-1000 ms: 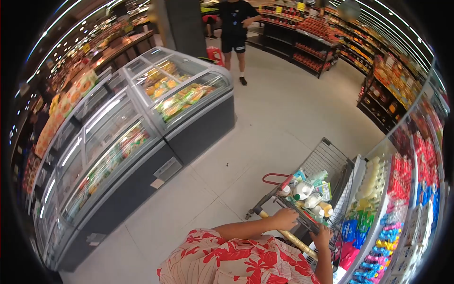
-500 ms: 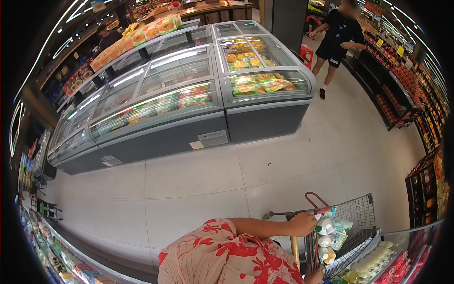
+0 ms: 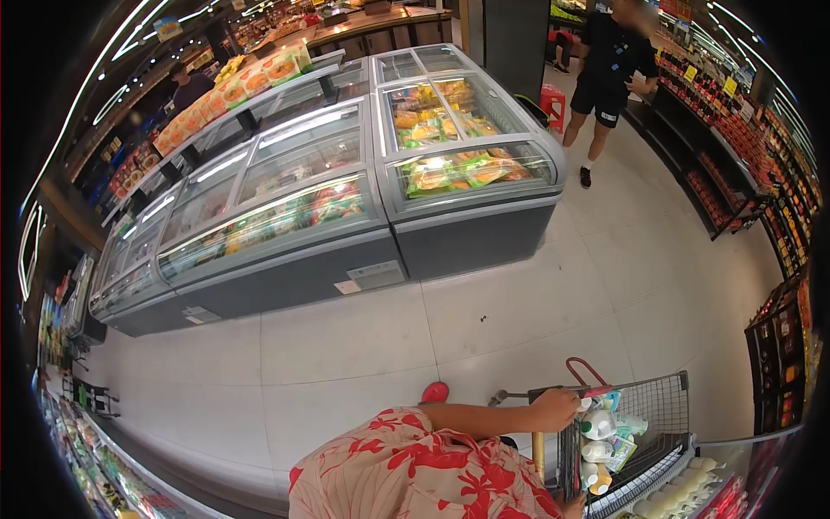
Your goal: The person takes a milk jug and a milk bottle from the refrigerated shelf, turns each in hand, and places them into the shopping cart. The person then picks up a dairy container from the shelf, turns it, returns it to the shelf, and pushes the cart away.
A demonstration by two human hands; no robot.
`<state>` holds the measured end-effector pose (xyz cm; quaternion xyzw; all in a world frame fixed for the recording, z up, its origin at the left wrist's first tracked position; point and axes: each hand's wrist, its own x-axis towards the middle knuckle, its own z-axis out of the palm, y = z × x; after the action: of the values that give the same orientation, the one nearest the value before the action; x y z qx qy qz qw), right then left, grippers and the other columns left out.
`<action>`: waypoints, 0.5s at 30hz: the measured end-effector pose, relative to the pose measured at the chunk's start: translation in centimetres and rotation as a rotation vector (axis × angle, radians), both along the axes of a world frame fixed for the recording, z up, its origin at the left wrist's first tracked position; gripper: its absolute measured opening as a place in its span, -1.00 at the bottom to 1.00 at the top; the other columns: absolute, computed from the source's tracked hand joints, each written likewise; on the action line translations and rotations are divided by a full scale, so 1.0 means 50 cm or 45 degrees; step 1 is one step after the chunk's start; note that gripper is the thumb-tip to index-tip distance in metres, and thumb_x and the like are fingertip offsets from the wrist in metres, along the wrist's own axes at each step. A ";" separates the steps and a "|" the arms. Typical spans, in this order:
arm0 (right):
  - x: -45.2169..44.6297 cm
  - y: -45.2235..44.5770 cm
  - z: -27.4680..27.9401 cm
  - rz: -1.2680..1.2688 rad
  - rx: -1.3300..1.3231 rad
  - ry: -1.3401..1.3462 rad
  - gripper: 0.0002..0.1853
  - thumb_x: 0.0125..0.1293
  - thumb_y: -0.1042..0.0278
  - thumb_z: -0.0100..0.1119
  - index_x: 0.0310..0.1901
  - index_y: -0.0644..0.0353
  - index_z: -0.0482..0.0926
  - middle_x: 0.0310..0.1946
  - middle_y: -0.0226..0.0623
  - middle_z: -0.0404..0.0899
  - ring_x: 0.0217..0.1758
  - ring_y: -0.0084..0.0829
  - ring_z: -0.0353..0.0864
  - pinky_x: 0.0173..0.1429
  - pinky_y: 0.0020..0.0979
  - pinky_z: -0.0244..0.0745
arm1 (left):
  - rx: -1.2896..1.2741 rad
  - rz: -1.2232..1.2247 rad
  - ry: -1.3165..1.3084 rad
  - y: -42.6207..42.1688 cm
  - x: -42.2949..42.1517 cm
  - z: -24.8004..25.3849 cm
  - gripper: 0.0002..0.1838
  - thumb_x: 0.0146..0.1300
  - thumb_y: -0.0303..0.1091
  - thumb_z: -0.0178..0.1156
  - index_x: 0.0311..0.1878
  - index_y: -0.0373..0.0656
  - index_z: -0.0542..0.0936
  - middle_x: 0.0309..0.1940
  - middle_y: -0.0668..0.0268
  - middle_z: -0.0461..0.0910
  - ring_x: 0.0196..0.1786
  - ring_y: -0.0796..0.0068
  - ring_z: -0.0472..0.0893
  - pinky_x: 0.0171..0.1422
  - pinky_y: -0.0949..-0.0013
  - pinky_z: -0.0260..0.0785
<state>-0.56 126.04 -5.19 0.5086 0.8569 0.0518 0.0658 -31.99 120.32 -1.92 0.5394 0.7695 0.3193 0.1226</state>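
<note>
My left hand (image 3: pixel 555 409) is closed around the far end of the handle (image 3: pixel 539 451) of a wire shopping cart (image 3: pixel 664 398). At the bottom edge, my right hand (image 3: pixel 571 507) is by the handle's near end, partly cut off, its fingers mostly hidden. Inside the cart, close to the handle, lie several white bottles (image 3: pixel 598 425), one with a green cap, and a pale green pack (image 3: pixel 621 451). A red loop (image 3: pixel 590 372) sticks up from the cart's far side.
Long grey chest freezers (image 3: pixel 471 238) stand across the aisle. A person in dark clothes (image 3: pixel 612 65) stands beyond their right end, near dark shelves (image 3: pixel 679 151). A chilled display of bottles (image 3: pixel 683 484) borders the cart at lower right. My red shoe (image 3: pixel 436 393) is on the floor.
My red shoe has come into view. The freezers appear slightly further left, and the cart sits a little lower in view. The person in dark clothes has changed stance.
</note>
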 end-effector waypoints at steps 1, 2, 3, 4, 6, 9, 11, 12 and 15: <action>-0.013 0.015 -0.001 -0.168 -0.256 -0.056 -0.10 0.21 -0.31 0.09 0.41 0.13 0.11 -0.09 0.11 0.58 -0.18 -0.01 0.62 -0.10 -0.05 0.51 | 0.029 -0.007 -0.017 0.009 -0.011 0.000 -0.73 0.15 -0.30 0.14 -0.18 -0.32 0.52 -0.25 0.10 0.55 -0.14 0.14 0.57 -0.04 0.16 0.46; -0.029 -0.002 -0.007 -0.174 -0.258 -0.054 -0.10 0.21 -0.31 0.09 0.41 0.13 0.11 -0.09 0.11 0.58 -0.18 -0.01 0.62 -0.10 -0.05 0.51 | 0.060 -0.026 -0.027 -0.005 -0.025 -0.010 -0.76 0.15 -0.30 0.14 -0.23 -0.29 0.51 -0.27 0.11 0.54 -0.14 0.14 0.57 -0.05 0.16 0.46; -0.049 0.002 0.003 -0.162 -0.309 0.009 -0.10 0.16 -0.28 0.15 0.38 0.16 0.15 -0.10 0.10 0.58 -0.16 0.00 0.62 -0.08 -0.06 0.50 | 0.120 -0.022 -0.033 0.004 -0.040 -0.017 -0.80 0.14 -0.30 0.14 -0.31 -0.25 0.50 -0.29 0.12 0.53 -0.15 0.13 0.56 -0.08 0.14 0.45; -0.069 0.000 0.014 -0.157 -0.358 0.076 -0.11 0.11 -0.24 0.20 0.35 0.18 0.20 -0.11 0.10 0.59 -0.14 0.01 0.61 -0.06 -0.07 0.50 | 0.118 -0.039 -0.028 0.013 -0.058 -0.023 -0.80 0.14 -0.30 0.14 -0.31 -0.25 0.50 -0.29 0.12 0.53 -0.15 0.13 0.56 -0.08 0.14 0.45; -0.106 -0.012 0.040 -0.162 -0.447 0.212 -0.12 0.01 -0.18 0.31 0.28 0.24 0.29 -0.12 0.08 0.60 -0.10 0.02 0.61 -0.02 -0.09 0.49 | 0.180 -0.102 -0.029 0.022 -0.096 -0.024 -0.82 0.13 -0.31 0.15 -0.33 -0.24 0.50 -0.32 0.13 0.53 -0.19 0.13 0.56 -0.11 0.15 0.45; -0.143 -0.025 0.026 -0.028 -0.368 0.293 -0.11 -0.17 -0.15 0.46 0.14 0.32 0.44 -0.07 0.12 0.57 0.02 0.06 0.55 0.10 -0.09 0.45 | 0.273 -0.181 -0.029 0.023 -0.160 -0.019 -0.85 0.11 -0.34 0.16 -0.37 -0.23 0.50 -0.37 0.15 0.52 -0.24 0.15 0.56 -0.16 0.16 0.45; -0.157 -0.028 -0.015 -0.100 -0.279 0.275 -0.11 -0.18 -0.18 0.46 0.12 0.32 0.45 -0.08 0.10 0.57 0.01 0.07 0.56 0.09 -0.08 0.45 | 0.315 -0.228 -0.030 0.028 -0.195 -0.026 -0.86 0.10 -0.35 0.16 -0.38 -0.23 0.51 -0.38 0.16 0.52 -0.25 0.15 0.56 -0.17 0.16 0.45; -0.185 -0.034 -0.012 -0.137 -0.193 0.260 -0.11 -0.18 -0.21 0.46 0.10 0.32 0.46 -0.09 0.09 0.58 0.00 0.08 0.56 0.08 -0.06 0.45 | 0.323 -0.264 -0.015 0.035 -0.217 -0.029 -0.86 0.07 -0.36 0.17 -0.38 -0.23 0.51 -0.38 0.16 0.52 -0.26 0.15 0.56 -0.16 0.16 0.44; -0.254 -0.051 0.009 -0.269 -0.229 0.229 -0.05 -0.23 -0.27 0.46 0.11 0.33 0.45 -0.11 0.06 0.58 -0.01 0.07 0.57 0.05 -0.05 0.47 | 0.287 -0.332 0.007 0.065 -0.273 -0.039 -0.84 0.01 -0.32 0.20 -0.39 -0.22 0.54 -0.39 0.16 0.54 -0.25 0.16 0.56 -0.14 0.15 0.43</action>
<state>-13.28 123.47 -4.75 0.5905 0.8023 -0.0781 0.0393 -45.63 123.55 -3.88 0.6459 0.6526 0.3835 0.0996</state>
